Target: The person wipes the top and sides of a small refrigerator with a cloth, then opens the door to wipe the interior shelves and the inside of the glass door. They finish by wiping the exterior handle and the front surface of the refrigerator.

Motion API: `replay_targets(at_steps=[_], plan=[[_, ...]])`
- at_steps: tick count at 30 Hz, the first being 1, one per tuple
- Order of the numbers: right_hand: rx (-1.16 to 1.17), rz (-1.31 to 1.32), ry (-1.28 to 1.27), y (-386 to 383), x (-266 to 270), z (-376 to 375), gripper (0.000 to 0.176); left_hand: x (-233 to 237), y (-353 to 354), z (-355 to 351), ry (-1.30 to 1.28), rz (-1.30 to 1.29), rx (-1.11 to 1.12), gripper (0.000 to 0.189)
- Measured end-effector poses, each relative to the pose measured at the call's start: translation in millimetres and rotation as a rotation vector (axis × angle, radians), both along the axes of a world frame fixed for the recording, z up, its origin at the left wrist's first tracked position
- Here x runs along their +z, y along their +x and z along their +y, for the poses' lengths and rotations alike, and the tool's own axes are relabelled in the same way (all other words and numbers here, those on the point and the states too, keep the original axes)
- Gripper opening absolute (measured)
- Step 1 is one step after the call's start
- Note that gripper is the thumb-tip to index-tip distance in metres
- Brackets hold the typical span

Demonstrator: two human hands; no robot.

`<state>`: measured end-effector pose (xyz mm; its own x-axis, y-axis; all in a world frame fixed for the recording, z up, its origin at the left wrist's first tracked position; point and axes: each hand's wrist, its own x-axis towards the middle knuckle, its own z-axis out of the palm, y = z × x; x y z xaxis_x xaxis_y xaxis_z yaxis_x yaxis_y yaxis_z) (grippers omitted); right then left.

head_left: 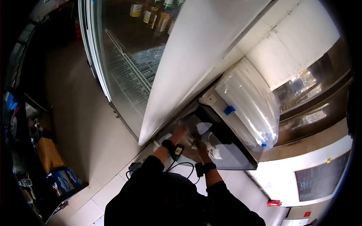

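Note:
My left hand [178,134] and my right hand [200,148] are close together over a dark, glossy counter top [233,159]. Motion smears the left fingers, and the right fingers are dark and hard to make out. A pale blurred shape lies between the hands; its kind and whether either hand holds it cannot be told. Just right of my right hand is a small white piece [215,153] on the dark surface. Each wrist wears a black strap with a small box, and a black cable [187,163] loops between them.
A glass-fronted display fridge [132,83] with bottles [154,17] stands ahead on the left. A plastic-wrapped stack of clear containers [247,101] sits behind the counter. Cardboard boxes [49,154] are at the left, and a dark board [322,177] hangs at the right.

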<state>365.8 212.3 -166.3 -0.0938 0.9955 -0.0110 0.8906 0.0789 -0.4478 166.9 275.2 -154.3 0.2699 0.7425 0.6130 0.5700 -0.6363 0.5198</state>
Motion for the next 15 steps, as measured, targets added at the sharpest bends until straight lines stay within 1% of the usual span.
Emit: replay_targets(at_steps=[2,3,4,5,6,7,8,9,10,11,12,13,14,15], plan=[[-0.034,0.177,0.074,-22,62,-15,0.028,19,-2,-7,-0.912,-0.617,-0.169,0.013],[-0.031,0.181,0.073,-16,69,-11,0.028,39,-9,-9,-0.911,-0.616,-0.165,0.013],[0.123,-0.194,0.165,-2,77,-10,0.029,66,-19,-11,-0.612,-0.35,-0.177,0.012],[0.273,-0.568,0.251,5,85,-8,0.032,81,-23,-8,-0.308,-0.086,-0.195,0.012],[0.174,-0.152,0.223,-9,123,-6,0.026,81,-12,-1,-0.047,-0.225,0.017,0.011],[0.064,0.264,0.198,-24,162,0,0.022,115,-12,-1,-0.478,-0.779,-0.13,0.008],[-0.064,0.672,0.188,-31,167,5,0.018,148,-13,-2,-0.926,-1.32,-0.265,0.005],[-0.091,0.684,0.193,-34,170,1,0.018,140,-6,4,-0.946,-1.297,-0.275,0.005],[-0.065,0.795,0.109,-34,174,-2,0.019,127,2,14,-0.69,-1.123,-0.168,0.003],[-0.033,0.905,0.028,-32,175,-4,0.02,115,9,20,-0.431,-0.945,-0.071,0.006],[0.018,0.645,0.148,-24,157,-6,0.027,112,9,18,-0.435,-0.932,-0.083,0.006],[0.006,0.654,0.156,-13,138,-9,0.027,108,6,11,-0.649,-0.792,-0.065,0.01],[0.105,0.166,-0.004,-1,114,-13,0.031,103,5,1,-0.858,-0.641,-0.042,0.015],[0.199,-0.323,-0.169,12,84,-18,0.037,87,9,-9,-0.86,-0.626,-0.048,0.015]])
